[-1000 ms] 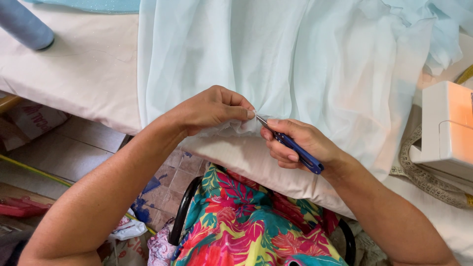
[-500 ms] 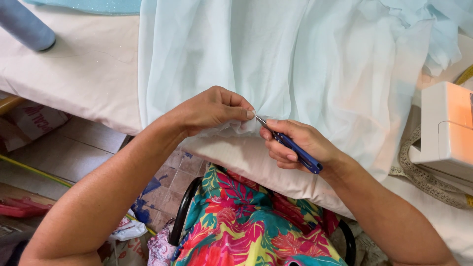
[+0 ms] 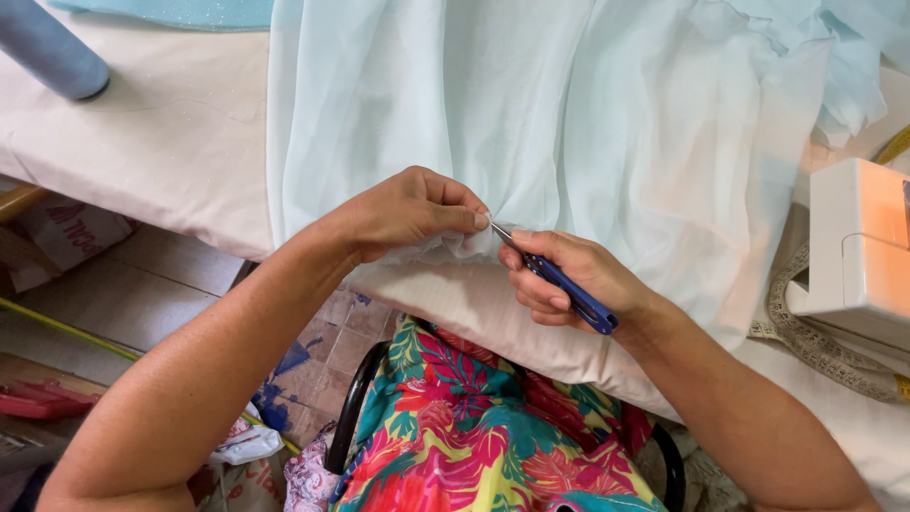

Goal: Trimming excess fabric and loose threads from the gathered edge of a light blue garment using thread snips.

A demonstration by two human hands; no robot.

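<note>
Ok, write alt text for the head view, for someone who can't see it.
The left hand pinches the edge of pale blue fabric on a padded table, while the right hand holds a blue-handled tool with its metal tip at the pinched spot. A white sewing machine and tape measure sit at right.
</note>
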